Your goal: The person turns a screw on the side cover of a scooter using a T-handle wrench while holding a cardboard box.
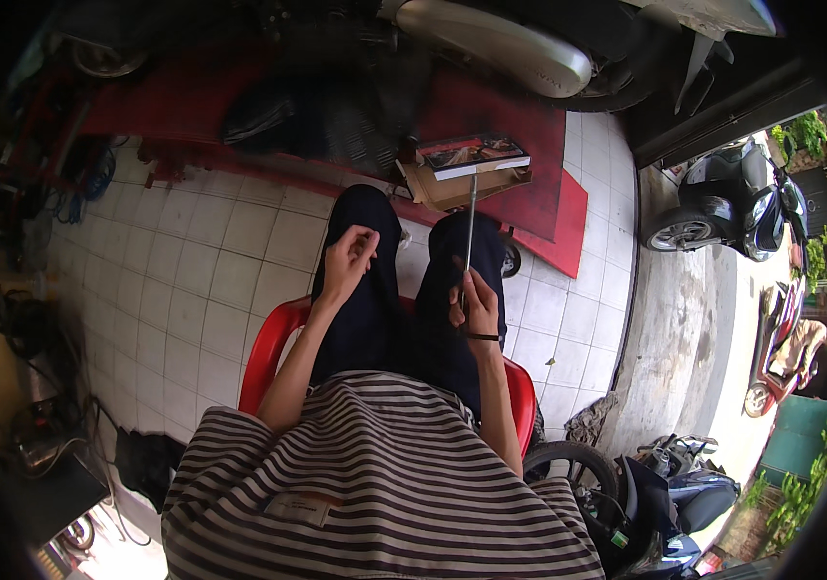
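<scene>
Over my left knee, my left hand [352,257] is loosely curled with fingers partly apart and nothing visible in it. My right hand [470,304] grips a long, thin metal rod [471,227], held upward above my right thigh, its far end in front of some boxes. These are a flat black-and-white box [471,155] and an open brown cardboard box [433,193], resting on the red platform [563,251]. A dark motorcycle with a silver exhaust cover [491,48] stands on that platform. I sit on a red plastic chair [266,348].
White floor tiles [162,290] surround me. Parked scooters [732,198] stand outside at the right, another motorcycle [626,503] behind me at lower right. Cables and dark equipment [37,425] are at the left. Blue hoses [85,188] lie beyond the tiles at upper left.
</scene>
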Demonstrator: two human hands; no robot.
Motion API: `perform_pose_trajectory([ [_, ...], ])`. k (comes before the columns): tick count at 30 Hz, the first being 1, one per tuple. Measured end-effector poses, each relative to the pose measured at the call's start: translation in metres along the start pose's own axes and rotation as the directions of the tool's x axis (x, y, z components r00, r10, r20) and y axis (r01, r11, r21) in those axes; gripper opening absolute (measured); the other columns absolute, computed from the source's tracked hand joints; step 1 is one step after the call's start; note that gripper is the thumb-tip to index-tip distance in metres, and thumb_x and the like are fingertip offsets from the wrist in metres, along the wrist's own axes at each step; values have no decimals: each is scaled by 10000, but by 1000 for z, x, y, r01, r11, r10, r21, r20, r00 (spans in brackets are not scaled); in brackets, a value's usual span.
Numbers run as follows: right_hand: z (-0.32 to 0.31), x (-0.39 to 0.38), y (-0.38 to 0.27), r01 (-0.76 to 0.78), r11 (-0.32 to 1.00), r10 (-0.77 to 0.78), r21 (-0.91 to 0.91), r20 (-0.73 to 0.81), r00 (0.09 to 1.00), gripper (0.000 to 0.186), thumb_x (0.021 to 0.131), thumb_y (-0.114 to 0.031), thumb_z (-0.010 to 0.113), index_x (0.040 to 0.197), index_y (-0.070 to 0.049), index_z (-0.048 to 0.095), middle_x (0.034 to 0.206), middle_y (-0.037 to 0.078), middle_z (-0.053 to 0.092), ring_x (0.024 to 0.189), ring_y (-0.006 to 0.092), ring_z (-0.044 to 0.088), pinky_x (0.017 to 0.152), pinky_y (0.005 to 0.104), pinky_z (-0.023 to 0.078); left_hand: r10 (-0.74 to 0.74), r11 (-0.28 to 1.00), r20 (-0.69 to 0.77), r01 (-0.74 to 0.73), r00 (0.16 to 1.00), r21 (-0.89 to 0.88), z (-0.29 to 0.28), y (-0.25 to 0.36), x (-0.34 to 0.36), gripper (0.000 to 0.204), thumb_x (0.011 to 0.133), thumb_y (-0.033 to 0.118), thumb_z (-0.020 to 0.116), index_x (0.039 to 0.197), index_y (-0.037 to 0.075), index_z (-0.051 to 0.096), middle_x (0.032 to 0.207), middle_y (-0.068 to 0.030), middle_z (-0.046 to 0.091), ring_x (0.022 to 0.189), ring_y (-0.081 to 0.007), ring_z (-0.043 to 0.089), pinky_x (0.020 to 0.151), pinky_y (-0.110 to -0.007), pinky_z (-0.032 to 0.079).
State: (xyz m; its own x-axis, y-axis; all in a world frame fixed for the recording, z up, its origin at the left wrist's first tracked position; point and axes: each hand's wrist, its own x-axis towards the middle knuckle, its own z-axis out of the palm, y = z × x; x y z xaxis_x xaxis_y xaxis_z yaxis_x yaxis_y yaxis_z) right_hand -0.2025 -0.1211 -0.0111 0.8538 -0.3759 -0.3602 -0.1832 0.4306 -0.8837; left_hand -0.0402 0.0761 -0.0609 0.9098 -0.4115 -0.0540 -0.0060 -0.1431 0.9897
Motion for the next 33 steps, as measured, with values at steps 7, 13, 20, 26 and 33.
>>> perform_pose_trajectory([
  [7, 18, 32, -18, -105, 967, 114, 231, -27, 993, 361, 1093, -246, 445, 1347, -15, 556, 745, 11, 577, 538, 88, 510, 502, 226, 418, 232, 900, 473, -372, 850, 226, 31, 78, -63, 200, 920, 150, 708, 1091, 51, 673, 956, -79, 691, 846, -237, 672, 722, -349, 536],
  [13, 21, 42, -30, -140, 981, 127, 138, 101, 987, 403, 1091, -250, 448, 1392, 10, 514, 937, 68, 663, 756, 107, 635, 677, 231, 514, 406, 719, 360, -537, 840, 441, 33, 100, -56, 106, 902, 138, 708, 953, 67, 647, 869, -56, 692, 781, -250, 671, 687, -364, 538],
  [20, 6, 39, -70, 395, 860, -442, -323, -88, 893, 388, 1012, -51, 538, 1396, -62, 483, 1205, 95, 633, 1045, 189, 661, 856, 305, 523, 588, 508, 291, -624, 755, 593, 27, 156, -6, 119, 894, 182, 712, 900, 91, 636, 791, -17, 667, 727, -215, 651, 652, -344, 524],
  [26, 18, 49, -146, 583, 599, -560, -549, 234, 795, 410, 891, -67, 713, 1275, -37, 573, 1107, 73, 673, 1035, 188, 645, 914, 325, 486, 668, 481, 255, -667, 699, 568, 24, 179, 50, 97, 910, 167, 696, 903, 78, 657, 784, -26, 673, 741, -227, 662, 640, -353, 535],
  [33, 67, 114, -192, 604, 41, -710, -796, 402, 579, 187, 952, -198, 661, 970, -26, 734, 853, 171, 712, 844, 350, 650, 793, 438, 490, 776, 346, 164, -628, 610, 697, 14, 195, 119, 77, 953, 104, 614, 926, 40, 649, 812, -74, 670, 769, -263, 630, 730, -391, 498],
])
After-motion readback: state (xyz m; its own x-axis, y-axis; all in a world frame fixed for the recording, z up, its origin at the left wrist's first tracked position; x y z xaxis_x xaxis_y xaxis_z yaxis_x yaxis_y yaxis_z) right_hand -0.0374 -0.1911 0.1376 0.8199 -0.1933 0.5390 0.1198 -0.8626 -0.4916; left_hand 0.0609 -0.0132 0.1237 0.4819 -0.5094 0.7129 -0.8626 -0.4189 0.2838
